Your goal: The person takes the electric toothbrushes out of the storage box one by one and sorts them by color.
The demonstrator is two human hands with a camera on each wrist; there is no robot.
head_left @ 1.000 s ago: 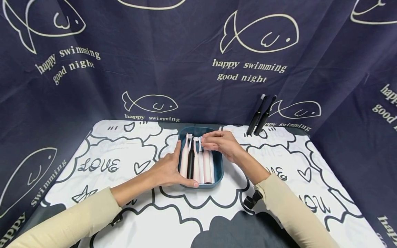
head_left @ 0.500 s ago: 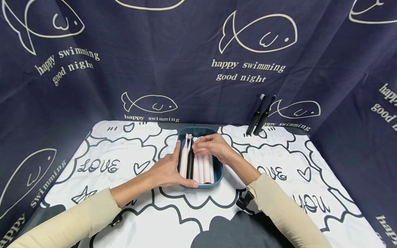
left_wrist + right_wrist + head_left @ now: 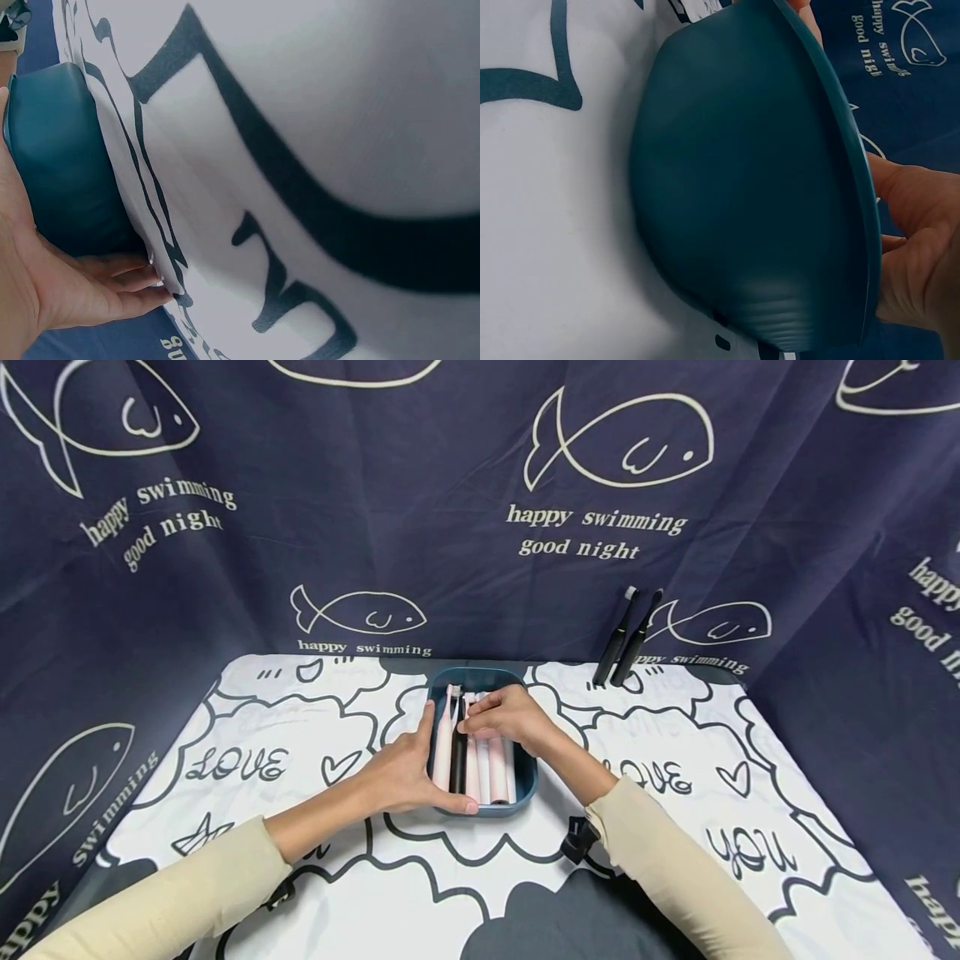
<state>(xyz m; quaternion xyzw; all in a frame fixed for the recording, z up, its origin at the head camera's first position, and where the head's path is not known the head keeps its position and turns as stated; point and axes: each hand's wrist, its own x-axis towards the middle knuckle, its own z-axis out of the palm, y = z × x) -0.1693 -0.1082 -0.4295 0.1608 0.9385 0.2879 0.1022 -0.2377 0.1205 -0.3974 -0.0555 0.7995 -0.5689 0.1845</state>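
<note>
Seen from the head camera: left hand [image 3: 401, 772] wrapped round the near left corner of a teal tray [image 3: 525, 781], thumb laid up along its left rim, fingers curled beneath the near edge and pressed together against the tray's outer wall [image 3: 60, 165] in the left wrist view. Right hand [image 3: 506, 717] lowered over the far half of the tray, fingertips bunched and pinching at the neck of a black toothbrush [image 3: 457, 758]; exact contact hard to tell. Lying side by side lengthwise in the tray, just under those fingers: pink and white toothbrushes [image 3: 491, 768] flanking the black one. Well beyond the right hand, two more black toothbrushes [image 3: 626, 639] leaning against the fish-print curtain [image 3: 225, 568]. Underneath, a cartoon-print tablecloth [image 3: 300, 860].
</note>
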